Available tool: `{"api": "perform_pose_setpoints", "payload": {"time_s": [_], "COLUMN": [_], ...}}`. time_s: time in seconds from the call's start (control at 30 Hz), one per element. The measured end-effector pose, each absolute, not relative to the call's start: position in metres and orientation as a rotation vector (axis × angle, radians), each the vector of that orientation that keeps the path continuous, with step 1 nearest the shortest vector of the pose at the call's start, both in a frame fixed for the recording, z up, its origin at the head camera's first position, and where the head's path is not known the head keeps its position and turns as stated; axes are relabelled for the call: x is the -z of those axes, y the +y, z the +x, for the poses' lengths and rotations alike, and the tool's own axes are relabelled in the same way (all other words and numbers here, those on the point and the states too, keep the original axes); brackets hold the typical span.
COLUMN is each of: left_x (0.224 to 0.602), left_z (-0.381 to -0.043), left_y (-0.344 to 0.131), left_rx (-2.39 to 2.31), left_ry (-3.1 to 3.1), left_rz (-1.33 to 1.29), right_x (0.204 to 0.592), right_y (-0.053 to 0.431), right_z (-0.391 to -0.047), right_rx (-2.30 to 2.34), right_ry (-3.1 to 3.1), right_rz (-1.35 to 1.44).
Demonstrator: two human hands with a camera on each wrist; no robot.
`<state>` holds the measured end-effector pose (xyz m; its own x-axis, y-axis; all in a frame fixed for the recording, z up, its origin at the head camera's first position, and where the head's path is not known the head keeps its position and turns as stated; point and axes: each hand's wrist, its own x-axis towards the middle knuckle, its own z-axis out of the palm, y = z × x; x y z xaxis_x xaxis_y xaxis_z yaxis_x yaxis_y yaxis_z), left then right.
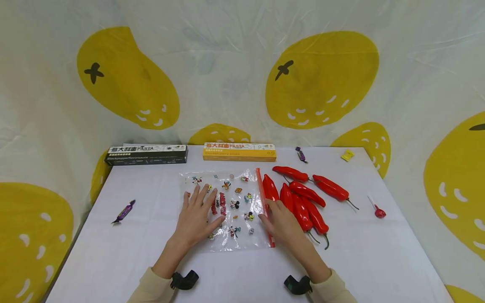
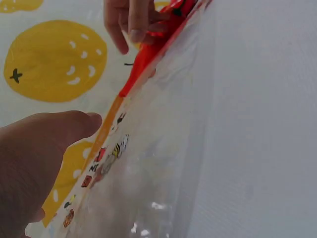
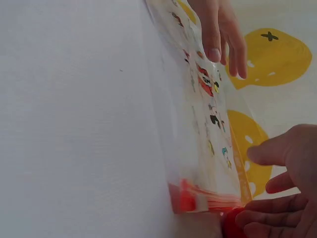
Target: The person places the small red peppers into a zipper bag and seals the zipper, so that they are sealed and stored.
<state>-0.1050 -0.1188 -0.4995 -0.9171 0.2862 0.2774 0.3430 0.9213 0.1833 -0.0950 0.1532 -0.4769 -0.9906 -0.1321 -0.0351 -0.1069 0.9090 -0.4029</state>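
Observation:
A clear zip bag (image 1: 240, 195) printed with small cartoon figures lies flat, its red zip edge (image 1: 259, 183) facing right. My left hand (image 1: 194, 221) is spread over its left half, fingers straight and apart. At the zip edge is my right hand (image 1: 282, 225), with its thumb toward the bag and its other fingers by the peppers. In the right wrist view those fingers overlap a red pepper (image 3: 232, 223) beside the zip, and the thumb stands apart from them. Several red chili peppers (image 1: 303, 214) lie in a loose pile right of the bag.
Behind the bag stand a black pasta box (image 1: 147, 156) and a yellow pasta box (image 1: 239, 155). Purple wrapped candies lie at left (image 1: 124, 211) and at the back (image 1: 301, 155). A yellow candy (image 1: 347, 155) and a red lollipop (image 1: 379, 213) are on the right.

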Motion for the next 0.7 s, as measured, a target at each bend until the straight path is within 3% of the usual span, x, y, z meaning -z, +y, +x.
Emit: {"api": "perform_pose_setpoints", "payload": {"time_s": [0.33,0.7], "left_x": [0.514,0.515], "left_z": [-0.104,-0.119], "left_y": [-0.13,-0.118], "left_rx": [0.39,0.514], "left_ry": [-2.892,-2.962], "left_rz": [-0.487,-0.625], "right_x": [0.489,0.496], "right_y": [0.149,0.145], "right_z": [-0.086,-0.098], "right_rx": [0.656,0.965], "right_ry": [2.985,2.911], "right_rz": [-0.155,-0.158]}}
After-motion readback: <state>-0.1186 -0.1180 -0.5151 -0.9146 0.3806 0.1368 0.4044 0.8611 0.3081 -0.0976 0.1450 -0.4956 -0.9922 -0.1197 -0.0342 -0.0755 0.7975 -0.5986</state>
